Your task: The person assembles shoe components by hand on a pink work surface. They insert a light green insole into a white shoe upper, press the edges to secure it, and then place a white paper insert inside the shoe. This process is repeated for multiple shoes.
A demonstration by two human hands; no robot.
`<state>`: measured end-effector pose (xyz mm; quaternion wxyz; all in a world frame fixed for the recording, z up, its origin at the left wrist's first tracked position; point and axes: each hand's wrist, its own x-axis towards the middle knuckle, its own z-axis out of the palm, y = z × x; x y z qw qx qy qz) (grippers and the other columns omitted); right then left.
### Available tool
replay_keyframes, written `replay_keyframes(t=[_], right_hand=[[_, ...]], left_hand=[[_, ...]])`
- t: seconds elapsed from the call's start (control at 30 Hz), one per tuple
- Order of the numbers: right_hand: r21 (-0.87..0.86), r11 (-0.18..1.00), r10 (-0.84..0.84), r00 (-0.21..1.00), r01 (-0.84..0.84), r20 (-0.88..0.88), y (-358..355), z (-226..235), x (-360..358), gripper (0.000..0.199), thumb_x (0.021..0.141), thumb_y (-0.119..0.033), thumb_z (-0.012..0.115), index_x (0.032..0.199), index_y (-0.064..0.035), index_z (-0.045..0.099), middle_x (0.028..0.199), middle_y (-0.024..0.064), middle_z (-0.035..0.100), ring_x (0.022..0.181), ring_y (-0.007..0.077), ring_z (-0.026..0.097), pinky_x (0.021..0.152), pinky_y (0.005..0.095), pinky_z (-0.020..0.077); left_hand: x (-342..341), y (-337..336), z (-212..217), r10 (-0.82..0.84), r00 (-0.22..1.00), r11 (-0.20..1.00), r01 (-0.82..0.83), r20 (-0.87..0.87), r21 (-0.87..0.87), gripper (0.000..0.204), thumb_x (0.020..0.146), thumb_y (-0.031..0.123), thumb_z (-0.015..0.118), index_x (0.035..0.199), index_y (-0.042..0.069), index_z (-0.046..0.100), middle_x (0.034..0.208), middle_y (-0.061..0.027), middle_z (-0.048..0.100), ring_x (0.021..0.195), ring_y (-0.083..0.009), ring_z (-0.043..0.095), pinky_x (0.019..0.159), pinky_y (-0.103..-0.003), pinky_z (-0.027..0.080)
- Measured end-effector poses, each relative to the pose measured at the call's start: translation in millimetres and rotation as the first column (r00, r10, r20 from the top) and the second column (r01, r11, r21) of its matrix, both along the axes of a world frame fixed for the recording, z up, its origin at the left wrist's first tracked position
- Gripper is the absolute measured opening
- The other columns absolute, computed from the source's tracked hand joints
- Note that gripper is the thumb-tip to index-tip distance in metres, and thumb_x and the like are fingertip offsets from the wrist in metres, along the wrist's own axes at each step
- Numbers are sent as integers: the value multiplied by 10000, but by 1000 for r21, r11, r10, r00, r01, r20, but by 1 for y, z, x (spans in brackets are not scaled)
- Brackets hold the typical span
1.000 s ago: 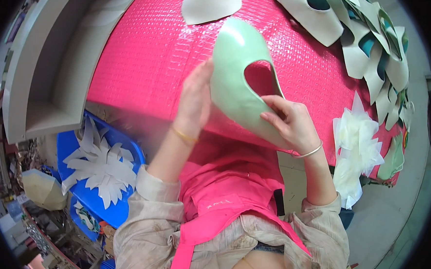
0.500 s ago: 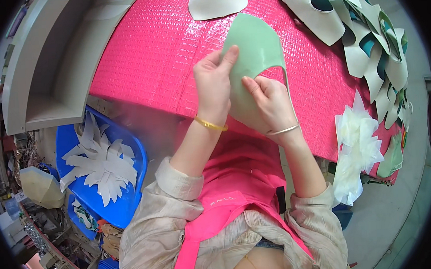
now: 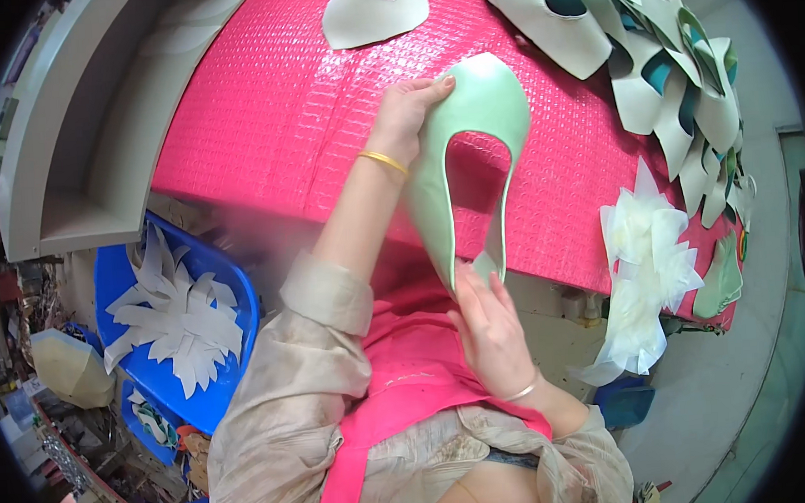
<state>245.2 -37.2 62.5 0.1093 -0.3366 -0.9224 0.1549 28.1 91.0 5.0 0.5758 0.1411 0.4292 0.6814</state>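
A mint-green shoe upper (image 3: 478, 93) is held over the near edge of the pink-covered table, its rounded toe pointing away from me and its oval foot opening facing up. My left hand (image 3: 406, 119) pinches the toe part from the left side, thumb on top and fingers underneath. At the narrow heel end, my right hand (image 3: 493, 338) grips the upper with its fingers laid over the rim; its thumb is largely hidden. Pink quilted sheeting on the table (image 3: 277, 121) shows through the opening.
Pale shoe uppers with teal linings (image 3: 635, 84) pile up at the far right; another pale upper (image 3: 377, 21) lies ahead. White translucent pieces (image 3: 644, 266) hang over the right table edge. On the left are a grey cabinet (image 3: 96, 140) and a blue bin (image 3: 248, 296) with white cut pieces (image 3: 183, 327).
The upper has turned and opened out, so its foot opening now faces me. My right hand moved down from the opening to the heel end; my left hand stayed near the toe.
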Motion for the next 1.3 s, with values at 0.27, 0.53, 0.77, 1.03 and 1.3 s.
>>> replay_keyframes(t=[0.27, 0.53, 0.77, 1.03, 1.3], right_hand=[[-719, 678, -453, 683, -153, -573, 141, -1, 23, 359, 845, -194, 615, 1121, 24, 542, 955, 90, 620, 864, 110, 559, 765, 251, 440], [-752, 576, -646, 385, -321, -659, 135, 9, 5, 215, 881, -146, 567, 1014, 22, 590, 846, 32, 633, 695, 57, 573, 610, 186, 461], [-674, 704, -584, 358, -224, -729, 138, 19, 4, 179, 874, -156, 579, 925, 11, 620, 785, 11, 622, 660, 41, 545, 569, 176, 425], [-657, 752, -587, 405, -49, -701, 174, 41, 37, 189, 839, -172, 630, 797, 10, 655, 652, -30, 589, 577, 21, 504, 496, 175, 382], [-579, 389, -574, 303, -717, -761, 135, 24, 77, 589, 895, -425, 480, 1308, -18, 378, 1211, 92, 523, 1107, 173, 492, 955, 303, 355]], left_hand=[[17, 4, 33, -58, 679, 960, 239, -732, 145, 264, 772, 149, 684, 961, -26, 624, 837, -74, 643, 701, -114, 610, 647, -232, 483], [66, -70, 72, -271, 626, 955, 270, -731, -123, 214, 826, 160, 616, 872, -49, 616, 723, -45, 627, 684, -74, 571, 615, -228, 468], [91, -70, 71, -352, 829, 925, 378, -435, -27, 238, 848, 181, 594, 860, -52, 640, 664, -23, 604, 599, -36, 507, 507, -222, 411], [91, -120, 45, -483, 670, 857, 495, -563, -145, 215, 846, 116, 590, 969, -61, 594, 818, 18, 582, 762, -43, 500, 669, -201, 433], [97, -133, 65, -426, 704, 822, 563, -568, 81, 182, 714, -17, 689, 891, -22, 642, 815, -98, 666, 707, -110, 606, 650, -250, 470]])
